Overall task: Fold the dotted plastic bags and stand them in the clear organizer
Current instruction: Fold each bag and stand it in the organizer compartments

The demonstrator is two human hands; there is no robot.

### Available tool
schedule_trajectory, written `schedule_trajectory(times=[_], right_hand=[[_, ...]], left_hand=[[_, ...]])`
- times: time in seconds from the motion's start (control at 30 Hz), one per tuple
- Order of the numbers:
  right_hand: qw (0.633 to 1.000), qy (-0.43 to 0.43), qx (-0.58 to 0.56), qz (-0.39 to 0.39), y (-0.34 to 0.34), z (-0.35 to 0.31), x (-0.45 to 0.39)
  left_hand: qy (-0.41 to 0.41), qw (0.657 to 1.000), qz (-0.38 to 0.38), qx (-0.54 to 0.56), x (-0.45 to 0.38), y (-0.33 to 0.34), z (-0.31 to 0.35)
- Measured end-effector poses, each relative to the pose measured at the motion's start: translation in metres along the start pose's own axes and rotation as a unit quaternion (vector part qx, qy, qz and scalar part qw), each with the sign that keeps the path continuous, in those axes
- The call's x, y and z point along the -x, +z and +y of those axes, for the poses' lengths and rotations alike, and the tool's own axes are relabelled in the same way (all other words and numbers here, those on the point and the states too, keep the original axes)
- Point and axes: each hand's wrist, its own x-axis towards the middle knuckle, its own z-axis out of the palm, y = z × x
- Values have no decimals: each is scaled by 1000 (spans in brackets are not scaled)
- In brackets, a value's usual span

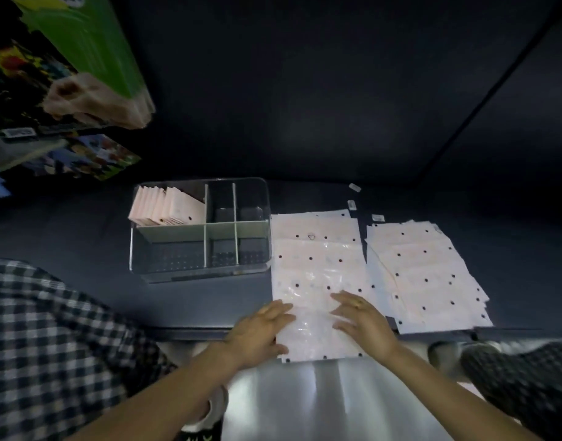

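Both hands lie flat with straight fingers on a dotted plastic bag (pixel 314 281) spread at the table's 6 o'clock edge: left hand (pixel 260 332) at its 9 o'clock side, right hand (pixel 362 323) at 3. Its small triangle mark is too blurred to read. At 10 o'clock stands the clear organizer (pixel 200 229), folded bags (pixel 165 206) in its far-left compartment. A stack of bags (pixel 426 275) lies at 3 o'clock.

Pink black-dotted bag (pixel 318 275), checked sleeve (pixel 50 329)
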Motion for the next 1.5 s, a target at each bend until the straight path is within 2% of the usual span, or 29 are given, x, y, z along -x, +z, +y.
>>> schedule_trajectory(times=[0.1, 0.17, 0.27, 0.33, 0.4, 0.5, 0.57, 0.67, 0.77, 0.83, 0.87, 0.93, 1.0, 1.07, 1.17, 1.23, 1.3, 1.4, 1.5], right_hand=[[999, 27, -25, 17, -5, -4, -7], [997, 49, -60, -12, -18, -9, -14], [980, 84, -154, -92, -44, -21, -25], [959, 112, -204, -163, -62, -29, -30], [940, 127, -213, -234, -76, -32, -34], [926, 143, -206, -281, -90, -32, -38], [923, 158, -241, -254, -98, -30, -41], [901, 211, -335, -175, -113, -15, -42], [844, 272, -451, -101, -113, 10, -37], [802, 303, -511, -64, -105, 21, -30], [794, 312, -519, -49, -99, 24, -27], [804, 333, -492, -14, -84, 26, -22], [815, 356, -457, 32, -74, 24, -21], [819, 365, -439, 59, -66, 22, -23], [839, 374, -387, 77, -58, 20, -27], [852, 376, -355, 83, -54, 19, -29], [860, 376, -334, 87, -52, 18, -29], [879, 364, -300, 78, -52, 18, -28], [929, 316, -182, 65, -48, 17, -26]], left_hand=[[-1, 1000, 7, 2, 2, 3, 0], [-5, 1000, 16, 12, 3, 2, -1], [-6, 997, 59, 50, 4, -1, 3], [-12, 986, 127, 104, 3, -6, 8], [-13, 967, 193, 168, 1, -15, 14], [-41, 942, 207, 260, -4, -23, 20], [-88, 915, 202, 338, -9, -25, 21], [-174, 856, 224, 433, -21, -27, 23], [-242, 784, 254, 513, -37, -30, 26], [-274, 762, 264, 525, -47, -34, 29], [-280, 758, 270, 524, -52, -37, 30], [-277, 766, 281, 507, -59, -43, 34], [-273, 790, 297, 461, -62, -45, 41], [-248, 825, 334, 382, -56, -40, 48], [-149, 892, 375, 205, -40, -24, 52], [-80, 936, 323, 117, -33, -11, 48], [-62, 974, 212, 46, -27, 3, 43], [-78, 990, 106, -45, -22, 17, 30], [-77, 991, 71, -88, -19, 18, 28]])
